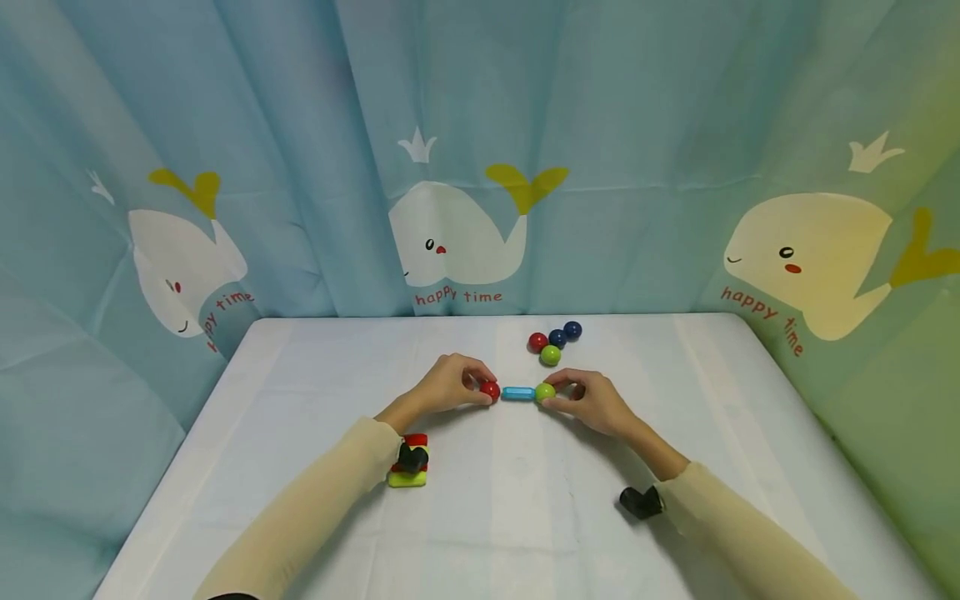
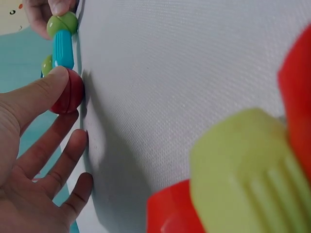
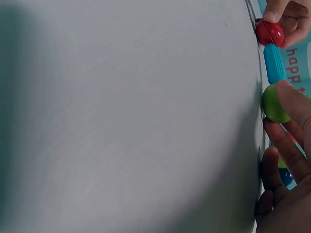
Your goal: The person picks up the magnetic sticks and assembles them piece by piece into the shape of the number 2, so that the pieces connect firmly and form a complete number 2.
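Note:
Near the middle of the table, my left hand [image 1: 452,385] pinches a red ball [image 1: 490,392] between thumb and forefinger. A short blue ridged rod [image 1: 518,393] lies level between that ball and a green ball [image 1: 545,392]. Thumb and finger of my right hand [image 1: 592,400] pinch the green ball at the rod's right end. In the left wrist view the red ball [image 2: 71,92] shows a seam and sits right at the end of the blue rod [image 2: 63,49]. The right wrist view shows the green ball [image 3: 275,104] under the right thumb, in line with the rod.
Behind the hands lie a loose red ball [image 1: 537,342], a loose green ball [image 1: 551,356] and two dark blue balls [image 1: 565,335]. Red and yellow-green rods [image 1: 408,478] lie beside the left wrist, partly hidden by its camera. A whale-print curtain [image 1: 457,100] borders the white table [image 1: 315,358].

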A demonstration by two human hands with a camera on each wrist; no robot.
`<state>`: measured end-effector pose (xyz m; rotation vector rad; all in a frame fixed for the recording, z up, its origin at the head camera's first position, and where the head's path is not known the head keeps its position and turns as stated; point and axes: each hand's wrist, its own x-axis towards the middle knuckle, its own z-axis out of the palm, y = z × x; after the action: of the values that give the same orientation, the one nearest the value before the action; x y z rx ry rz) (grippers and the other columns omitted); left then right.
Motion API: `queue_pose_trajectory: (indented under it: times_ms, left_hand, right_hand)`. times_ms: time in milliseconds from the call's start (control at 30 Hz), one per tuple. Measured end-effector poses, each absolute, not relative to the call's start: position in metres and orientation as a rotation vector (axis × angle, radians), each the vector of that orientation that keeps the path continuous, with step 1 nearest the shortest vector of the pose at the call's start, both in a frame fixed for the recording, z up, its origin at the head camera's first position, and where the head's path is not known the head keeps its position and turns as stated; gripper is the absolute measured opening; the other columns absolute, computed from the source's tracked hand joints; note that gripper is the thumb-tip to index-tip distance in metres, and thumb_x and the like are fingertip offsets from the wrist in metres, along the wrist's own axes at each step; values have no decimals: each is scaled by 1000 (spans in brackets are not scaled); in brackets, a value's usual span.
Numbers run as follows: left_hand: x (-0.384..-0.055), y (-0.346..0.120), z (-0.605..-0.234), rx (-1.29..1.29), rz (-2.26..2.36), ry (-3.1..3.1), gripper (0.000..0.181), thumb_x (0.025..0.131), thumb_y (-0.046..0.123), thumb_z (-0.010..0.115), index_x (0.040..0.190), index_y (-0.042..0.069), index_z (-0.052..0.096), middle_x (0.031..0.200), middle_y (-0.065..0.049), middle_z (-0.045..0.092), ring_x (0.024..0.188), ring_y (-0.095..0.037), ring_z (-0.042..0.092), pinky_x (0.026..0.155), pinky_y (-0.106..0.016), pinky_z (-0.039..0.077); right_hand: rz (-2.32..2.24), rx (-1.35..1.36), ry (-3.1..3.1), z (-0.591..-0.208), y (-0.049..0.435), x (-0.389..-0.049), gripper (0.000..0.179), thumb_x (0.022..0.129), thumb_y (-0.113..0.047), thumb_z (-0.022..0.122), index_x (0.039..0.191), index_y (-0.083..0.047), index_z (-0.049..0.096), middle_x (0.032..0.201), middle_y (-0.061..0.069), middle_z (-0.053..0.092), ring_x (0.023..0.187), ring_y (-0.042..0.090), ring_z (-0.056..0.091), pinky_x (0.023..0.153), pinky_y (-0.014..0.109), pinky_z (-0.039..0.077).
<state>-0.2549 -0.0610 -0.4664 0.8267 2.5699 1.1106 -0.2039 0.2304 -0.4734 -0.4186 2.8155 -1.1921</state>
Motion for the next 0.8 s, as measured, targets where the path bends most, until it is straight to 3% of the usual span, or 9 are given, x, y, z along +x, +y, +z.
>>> queue_pose_trajectory:
  times_ms: [800]
  left_hand:
    - [-258,-70,-461,825,1083,2559,26,86,17,86,110,16,78,102,5,73,87,-15,61,80,-26,52]
  right_hand:
    - [-1231,-420,2793,-475,216,-210,31,89,-26,82,116,-11,75,104,4,73,76,17,53,67,29,44]
